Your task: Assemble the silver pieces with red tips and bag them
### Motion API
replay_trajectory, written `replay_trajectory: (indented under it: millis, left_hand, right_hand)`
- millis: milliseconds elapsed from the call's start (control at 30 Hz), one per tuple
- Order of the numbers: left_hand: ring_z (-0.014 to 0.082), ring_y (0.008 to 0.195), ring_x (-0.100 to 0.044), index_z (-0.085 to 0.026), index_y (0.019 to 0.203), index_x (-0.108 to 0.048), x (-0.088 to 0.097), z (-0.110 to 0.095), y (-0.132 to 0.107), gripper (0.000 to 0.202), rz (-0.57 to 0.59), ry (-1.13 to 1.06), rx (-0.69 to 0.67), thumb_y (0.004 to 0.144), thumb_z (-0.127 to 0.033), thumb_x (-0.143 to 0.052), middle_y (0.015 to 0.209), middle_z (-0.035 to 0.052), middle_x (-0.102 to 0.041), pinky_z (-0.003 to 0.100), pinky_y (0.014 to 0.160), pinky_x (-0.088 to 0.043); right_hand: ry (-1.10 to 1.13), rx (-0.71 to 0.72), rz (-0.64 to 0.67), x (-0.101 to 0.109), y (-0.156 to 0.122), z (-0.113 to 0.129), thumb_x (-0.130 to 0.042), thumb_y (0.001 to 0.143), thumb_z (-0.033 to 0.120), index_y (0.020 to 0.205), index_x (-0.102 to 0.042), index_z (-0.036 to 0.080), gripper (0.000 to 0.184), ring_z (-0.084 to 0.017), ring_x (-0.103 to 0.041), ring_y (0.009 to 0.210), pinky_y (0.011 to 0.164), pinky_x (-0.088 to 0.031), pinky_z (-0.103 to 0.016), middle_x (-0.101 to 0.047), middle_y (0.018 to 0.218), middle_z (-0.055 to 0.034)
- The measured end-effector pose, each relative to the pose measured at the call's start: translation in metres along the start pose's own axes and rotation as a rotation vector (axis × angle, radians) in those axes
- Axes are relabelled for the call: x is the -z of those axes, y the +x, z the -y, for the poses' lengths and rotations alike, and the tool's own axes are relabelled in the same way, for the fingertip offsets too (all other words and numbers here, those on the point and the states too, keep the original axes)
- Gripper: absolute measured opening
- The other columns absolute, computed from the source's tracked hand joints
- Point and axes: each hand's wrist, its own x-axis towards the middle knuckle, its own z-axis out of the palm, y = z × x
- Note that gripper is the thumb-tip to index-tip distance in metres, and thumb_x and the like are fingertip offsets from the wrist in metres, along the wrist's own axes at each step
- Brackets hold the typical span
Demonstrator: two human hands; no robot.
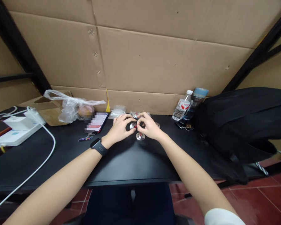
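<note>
On the black table, my left hand [120, 128] curls its thumb and fingers around a small shiny metal disc [132, 125] with a red part at its centre. My right hand [148, 126] is beside it, thumb and index finger pinched by the red part; it looks like a red cord. Just below my right fingers is a second metal disc [140, 136], also with red at its middle. A third disc [158, 125] shows partly behind my right hand. Beyond my fingertips lies clear plastic wrapping [118, 110]. The exact grip of the right fingertips is small and partly hidden.
To the left are a phone [97, 122] with a strap, a knotted plastic bag [71, 107] and a white power strip [18, 132] with cables. A water bottle [182, 105], a blue-lidded bottle [198, 98] and a black backpack [243, 125] stand right. Cardboard [140, 62] walls the back.
</note>
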Motion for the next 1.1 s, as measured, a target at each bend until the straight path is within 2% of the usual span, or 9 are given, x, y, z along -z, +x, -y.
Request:
replay_trajectory:
  millis: [133,300,500,600,667,767,833,967,1100]
  left_hand:
    - [0.0272,0.117,-0.054,-0.027,0.095,-0.076,-0.001,-0.001,0.001,0.015,-0.026,0.012,0.0,0.092,-0.038,-0.066,0.118,0.0055,-0.065,0.043,0.095,-0.036]
    - [0.0261,0.11,-0.057,-0.026,0.09,-0.074,-0.002,-0.002,0.002,0.012,0.024,0.005,0.032,0.09,-0.033,-0.065,0.107,0.0033,-0.069,0.04,0.089,-0.034]
    - [0.0232,0.093,-0.063,-0.023,0.088,-0.068,0.0,0.003,0.003,0.01,0.084,0.018,0.077,0.09,-0.031,-0.062,0.091,0.0006,-0.073,0.037,0.082,-0.031]
    - [0.0219,0.087,-0.065,-0.023,0.088,-0.066,-0.001,0.006,0.003,0.009,0.082,0.01,0.096,0.089,-0.03,-0.062,0.087,-0.0011,-0.074,0.036,0.081,-0.03]
    - [0.0211,0.083,-0.066,-0.023,0.086,-0.065,-0.001,0.006,0.003,0.009,0.081,0.006,0.101,0.088,-0.031,-0.062,0.085,-0.0018,-0.074,0.036,0.082,-0.031]
    - [0.0203,0.077,-0.066,-0.023,0.082,-0.065,-0.001,0.006,0.002,0.012,0.077,-0.025,0.119,0.088,-0.033,-0.063,0.081,-0.0024,-0.074,0.036,0.084,-0.033]
    - [0.0195,0.073,-0.065,-0.022,0.079,-0.065,-0.001,0.006,0.002,0.015,0.063,-0.077,0.156,0.087,-0.035,-0.065,0.079,-0.0024,-0.075,0.035,0.084,-0.036]
    - [0.0196,0.072,-0.066,-0.021,0.076,-0.065,-0.005,0.013,0.004,0.019,0.032,-0.321,0.298,0.083,-0.038,-0.068,0.08,0.0006,-0.075,0.032,0.076,-0.044]
    - [0.021,0.08,-0.069,-0.019,0.077,-0.064,-0.012,0.018,0.006,0.024,-0.017,-0.623,0.425,0.079,-0.042,-0.073,0.081,0.0036,-0.075,0.031,0.075,-0.048]
  right_hand:
    - [0.0,-0.03,0.018,-0.002,0.0,-0.001,-0.065,0.085,0.019,0.082,-0.065,0.018,0.003,-0.022,-0.059,0.111,0.094,-0.049,-0.037,-0.055,0.12,-0.0105]
    - [-0.095,-0.062,0.098,0.004,-0.003,-0.002,-0.06,0.089,0.02,0.09,-0.066,0.017,0.006,-0.019,-0.06,0.102,0.087,-0.048,-0.032,-0.056,0.12,-0.0105]
    - [-0.283,-0.144,0.435,0.017,-0.007,-0.003,-0.077,0.081,0.029,0.107,-0.07,0.021,0.028,-0.018,-0.062,0.084,0.072,-0.042,-0.026,-0.068,0.096,-0.0041]
    - [-0.216,-0.17,0.56,0.014,-0.007,-0.006,-0.076,0.081,0.022,0.099,-0.073,0.02,0.019,-0.015,-0.062,0.076,0.07,-0.041,-0.024,-0.07,0.085,-0.0015]
    - [-0.174,-0.203,0.588,0.011,-0.007,-0.008,-0.072,0.083,0.016,0.088,-0.073,0.019,0.007,-0.013,-0.06,0.068,0.067,-0.04,-0.023,-0.07,0.076,0.0003]
    - [-0.153,-0.206,0.552,0.011,-0.007,-0.009,-0.067,0.082,0.009,0.076,-0.07,0.018,0.012,-0.012,-0.061,0.066,0.065,-0.04,-0.022,-0.071,0.073,0.0001]
    - [-0.12,-0.189,0.481,0.014,-0.006,-0.009,-0.065,0.083,0.008,0.077,-0.069,0.017,0.012,-0.012,-0.063,0.068,0.067,-0.041,-0.022,-0.073,0.075,-0.0005]
    - [0.024,-0.19,0.237,0.019,-0.002,-0.01,-0.064,0.089,0.017,0.086,-0.069,0.018,0.007,-0.013,-0.066,0.074,0.072,-0.044,-0.023,-0.074,0.08,-0.0013]
    - [0.143,-0.208,0.023,0.015,0.002,-0.011,-0.066,0.089,0.028,0.084,-0.069,0.018,0.012,-0.015,-0.066,0.076,0.073,-0.047,-0.026,-0.074,0.085,-0.003]
